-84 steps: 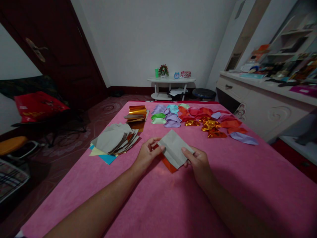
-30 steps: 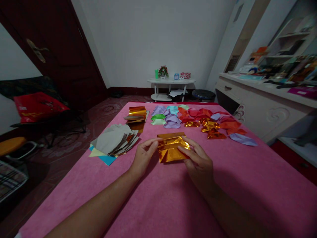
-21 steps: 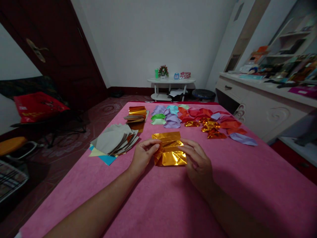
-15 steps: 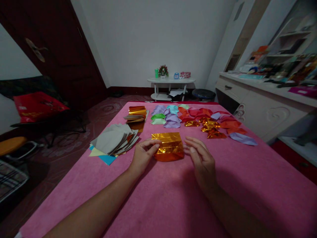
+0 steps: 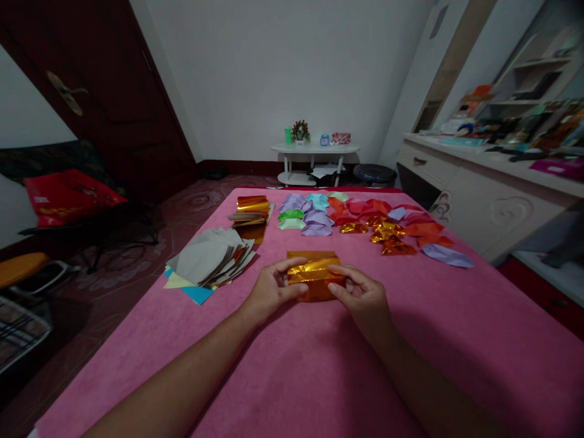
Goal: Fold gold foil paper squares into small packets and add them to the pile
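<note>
A creased sheet of shiny gold foil paper (image 5: 314, 267) is held between my two hands above the pink tablecloth (image 5: 292, 377). My left hand (image 5: 274, 285) grips its left edge, fingers on top and thumb at the lower front. At the right side, my right hand (image 5: 362, 298) pinches the sheet between thumb and forefinger. Beyond it lie folded gold paper pieces (image 5: 387, 230), with red ones (image 5: 365, 208) and purple ones (image 5: 317, 218) around them. To the left of my left hand is a fanned stack of grey-backed paper sheets (image 5: 205, 255).
Behind the grey stack sits a pile of gold foil sheets (image 5: 252, 210). A white side table (image 5: 314, 148) with small items stands by the wall. On the right is a cluttered white cabinet (image 5: 483, 182); a red bag (image 5: 73, 194) rests on a chair at left.
My right hand has moved left and now grips the gold paper's right side; before, it was beside the edge with fingers apart. The sheet has tilted and shifted slightly right.
</note>
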Demonstrator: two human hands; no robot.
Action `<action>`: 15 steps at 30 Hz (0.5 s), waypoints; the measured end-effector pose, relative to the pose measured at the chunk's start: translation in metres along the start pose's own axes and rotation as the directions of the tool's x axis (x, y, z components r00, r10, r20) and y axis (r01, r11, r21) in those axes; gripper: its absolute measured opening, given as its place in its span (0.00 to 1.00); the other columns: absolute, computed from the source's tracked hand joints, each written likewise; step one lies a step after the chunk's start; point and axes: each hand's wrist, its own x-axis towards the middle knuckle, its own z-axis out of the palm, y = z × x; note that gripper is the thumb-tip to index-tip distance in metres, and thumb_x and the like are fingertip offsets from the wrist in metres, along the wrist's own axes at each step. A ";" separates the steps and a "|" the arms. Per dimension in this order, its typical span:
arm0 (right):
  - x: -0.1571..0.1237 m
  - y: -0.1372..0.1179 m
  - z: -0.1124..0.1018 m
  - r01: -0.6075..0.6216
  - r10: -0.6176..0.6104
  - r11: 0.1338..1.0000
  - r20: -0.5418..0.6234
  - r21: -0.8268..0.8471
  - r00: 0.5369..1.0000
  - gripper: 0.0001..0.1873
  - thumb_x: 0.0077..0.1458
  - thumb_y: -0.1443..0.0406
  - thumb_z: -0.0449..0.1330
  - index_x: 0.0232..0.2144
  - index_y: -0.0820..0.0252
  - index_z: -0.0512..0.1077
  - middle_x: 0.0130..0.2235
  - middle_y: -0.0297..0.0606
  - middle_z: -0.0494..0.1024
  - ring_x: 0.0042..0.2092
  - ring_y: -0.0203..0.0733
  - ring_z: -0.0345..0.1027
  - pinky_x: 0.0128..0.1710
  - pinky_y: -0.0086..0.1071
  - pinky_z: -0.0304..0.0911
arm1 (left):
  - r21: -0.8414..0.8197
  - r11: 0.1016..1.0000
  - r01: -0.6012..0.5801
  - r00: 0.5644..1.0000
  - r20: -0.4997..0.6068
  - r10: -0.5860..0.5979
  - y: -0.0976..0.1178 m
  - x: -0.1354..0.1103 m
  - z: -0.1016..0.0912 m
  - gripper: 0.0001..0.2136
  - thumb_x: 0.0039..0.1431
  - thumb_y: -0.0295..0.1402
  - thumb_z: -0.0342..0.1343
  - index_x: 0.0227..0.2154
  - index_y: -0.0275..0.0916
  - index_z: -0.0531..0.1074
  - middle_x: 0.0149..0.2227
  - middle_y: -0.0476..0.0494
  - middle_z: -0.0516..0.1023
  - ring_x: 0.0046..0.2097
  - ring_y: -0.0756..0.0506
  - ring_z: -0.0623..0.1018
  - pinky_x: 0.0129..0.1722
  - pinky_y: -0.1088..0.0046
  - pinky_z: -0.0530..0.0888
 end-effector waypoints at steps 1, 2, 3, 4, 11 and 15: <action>0.000 0.001 0.000 -0.002 0.002 1.000 -0.006 -0.002 1.000 0.13 0.43 0.67 0.66 0.36 0.57 0.78 0.41 0.39 0.79 0.45 0.45 0.73 0.48 0.39 0.70 | 0.020 1.000 -0.014 1.000 0.010 0.014 0.000 0.000 0.001 0.24 0.38 0.26 0.69 0.44 0.36 0.76 0.43 0.39 0.80 0.42 0.43 0.78 0.42 0.69 0.74; 0.001 0.001 -0.001 -0.007 0.007 1.000 -0.006 -0.009 1.000 0.13 0.43 0.66 0.66 0.36 0.57 0.78 0.41 0.39 0.79 0.45 0.45 0.73 0.48 0.40 0.69 | 0.045 0.999 -0.027 1.000 0.009 0.026 0.000 -0.001 0.001 0.23 0.38 0.26 0.69 0.42 0.36 0.77 0.43 0.39 0.80 0.42 0.43 0.78 0.42 0.68 0.74; 0.001 0.001 -0.001 -0.016 0.016 1.000 -0.004 -0.017 1.000 0.13 0.44 0.66 0.66 0.36 0.57 0.78 0.41 0.39 0.79 0.45 0.45 0.73 0.48 0.40 0.69 | 0.071 0.997 -0.038 0.999 0.002 0.038 0.000 -0.001 0.001 0.22 0.38 0.26 0.69 0.41 0.36 0.77 0.42 0.39 0.80 0.42 0.42 0.78 0.42 0.69 0.74; 0.000 0.001 -0.001 -0.024 0.024 0.999 -0.004 -0.023 1.000 0.13 0.44 0.66 0.66 0.36 0.58 0.78 0.41 0.40 0.79 0.45 0.45 0.74 0.48 0.41 0.70 | 0.095 0.994 -0.047 0.999 -0.006 0.048 0.000 -0.001 0.001 0.21 0.39 0.26 0.69 0.40 0.36 0.78 0.42 0.39 0.80 0.42 0.42 0.78 0.42 0.69 0.74; 0.000 0.001 -0.001 -0.061 0.061 0.998 -0.017 -0.004 0.998 0.14 0.42 0.65 0.67 0.35 0.59 0.78 0.41 0.41 0.80 0.42 0.45 0.75 0.44 0.38 0.72 | 0.235 0.968 -0.086 0.996 -0.004 0.089 -0.001 -0.001 0.000 0.16 0.46 0.30 0.65 0.41 0.37 0.78 0.44 0.39 0.79 0.44 0.42 0.78 0.44 0.67 0.74; 0.000 0.000 -0.001 -0.055 0.054 0.998 -0.036 -0.022 0.998 0.12 0.43 0.64 0.67 0.33 0.60 0.78 0.39 0.40 0.80 0.40 0.44 0.76 0.41 0.36 0.73 | 0.289 0.953 -0.095 0.992 -0.058 0.116 0.004 -0.002 0.002 0.13 0.45 0.32 0.66 0.36 0.36 0.80 0.40 0.38 0.81 0.40 0.42 0.79 0.42 0.67 0.75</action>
